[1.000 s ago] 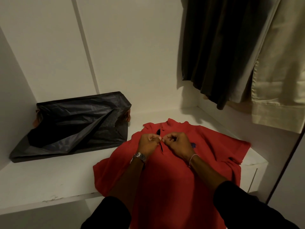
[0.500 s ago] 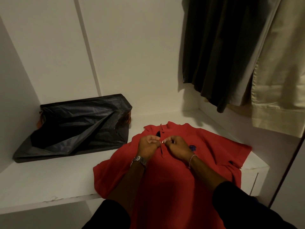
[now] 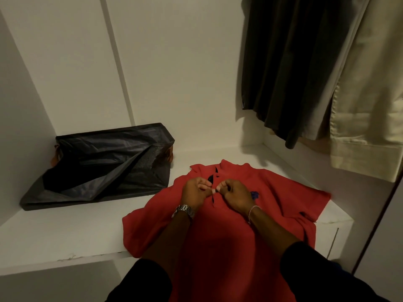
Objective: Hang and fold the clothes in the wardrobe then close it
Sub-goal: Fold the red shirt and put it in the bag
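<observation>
A red polo shirt (image 3: 229, 243) lies front up on the white wardrobe shelf (image 3: 65, 236), its lower part hanging over the front edge toward me. My left hand (image 3: 196, 192), with a metal watch on the wrist, pinches the left side of the button placket just below the collar. My right hand (image 3: 235, 195), with a thin bracelet, pinches the right side of the placket. The fingertips of both hands meet at the slit. A small dark blue logo (image 3: 254, 195) shows on the chest beside my right hand.
A dark grey fabric bag (image 3: 104, 164) lies on the shelf at the back left. A dark garment (image 3: 283, 68) and a cream garment (image 3: 366, 101) hang at the upper right. The wardrobe's right edge (image 3: 375, 214) runs down beside the shelf end.
Both hands have stayed at the placket and shifted slightly lower along it, fingertips still together. The shirt has not moved on the shelf.
</observation>
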